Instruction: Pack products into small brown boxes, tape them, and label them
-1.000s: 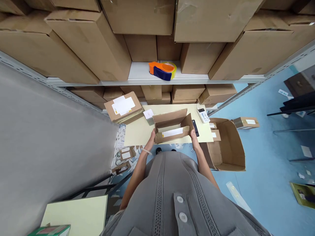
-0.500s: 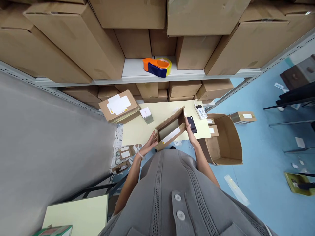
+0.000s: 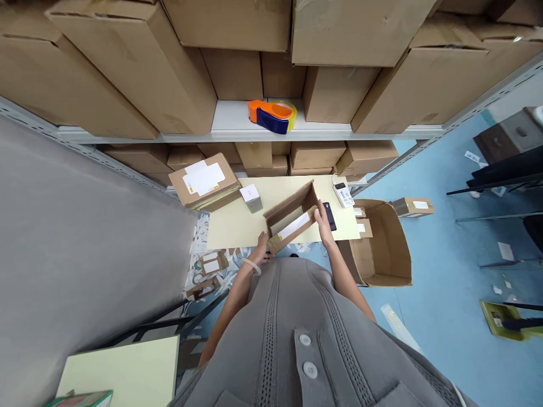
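Observation:
An open-topped cardboard box (image 3: 276, 245) with a white label on its near side sits tilted at the front of the cream table (image 3: 229, 229). My left hand (image 3: 261, 250) grips its lower left corner, fingers partly hidden under the box. At the right end, my right hand (image 3: 323, 225) holds the box with its fingers against the side. Just beyond that hand lies a dark phone (image 3: 330, 217). A small pale box (image 3: 251, 199) stands to the left on the table, beside a taped carton (image 3: 205, 183) with white labels.
On the shelf above, an orange and blue tape dispenser (image 3: 271, 116) lies among stacked cartons (image 3: 339, 90). A white handheld device (image 3: 344, 195) rests at the table's right. Below it stands a large open carton (image 3: 388, 243) with small boxes inside. Scraps and small boxes (image 3: 212, 263) lie lower left.
My left hand has moved down from the box's left side to its lower left corner. The box has tipped so more of its inside shows.

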Tool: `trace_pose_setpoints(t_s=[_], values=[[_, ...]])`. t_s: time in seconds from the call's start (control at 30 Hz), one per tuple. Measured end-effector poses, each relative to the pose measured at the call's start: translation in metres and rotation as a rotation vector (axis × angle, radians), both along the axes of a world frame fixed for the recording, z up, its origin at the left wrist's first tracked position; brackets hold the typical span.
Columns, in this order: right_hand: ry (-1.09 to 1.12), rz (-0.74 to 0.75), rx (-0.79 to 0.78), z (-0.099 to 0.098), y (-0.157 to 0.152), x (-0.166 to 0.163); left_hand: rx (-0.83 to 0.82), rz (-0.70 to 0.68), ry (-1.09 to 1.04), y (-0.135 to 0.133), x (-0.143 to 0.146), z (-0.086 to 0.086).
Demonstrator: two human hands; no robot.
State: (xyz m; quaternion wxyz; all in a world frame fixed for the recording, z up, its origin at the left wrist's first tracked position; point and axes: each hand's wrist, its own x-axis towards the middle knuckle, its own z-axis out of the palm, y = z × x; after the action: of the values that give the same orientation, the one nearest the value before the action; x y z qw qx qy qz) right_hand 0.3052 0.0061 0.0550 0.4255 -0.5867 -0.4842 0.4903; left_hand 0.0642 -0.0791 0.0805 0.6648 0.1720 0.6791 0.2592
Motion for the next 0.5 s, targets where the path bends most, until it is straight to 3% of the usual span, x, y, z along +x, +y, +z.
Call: trace_pose_setpoints(t_s=[0.17, 0.33, 0.5], values=[[0.041, -0.044, -0.055, -0.001, 0.005, -0.001, 0.028, 0.022, 0.013, 0.017, 0.006, 0.009], [0.037, 0.045, 0.037, 0.003, -0.005, -0.002, 0.237, 0.042, 0.105, 0.017, 0.000, 0.000], [-0.018, 0.097, 0.064, 0.005, -0.019, 0.001, 0.334, 0.016, 0.138, 0.012, -0.007, -0.005]])
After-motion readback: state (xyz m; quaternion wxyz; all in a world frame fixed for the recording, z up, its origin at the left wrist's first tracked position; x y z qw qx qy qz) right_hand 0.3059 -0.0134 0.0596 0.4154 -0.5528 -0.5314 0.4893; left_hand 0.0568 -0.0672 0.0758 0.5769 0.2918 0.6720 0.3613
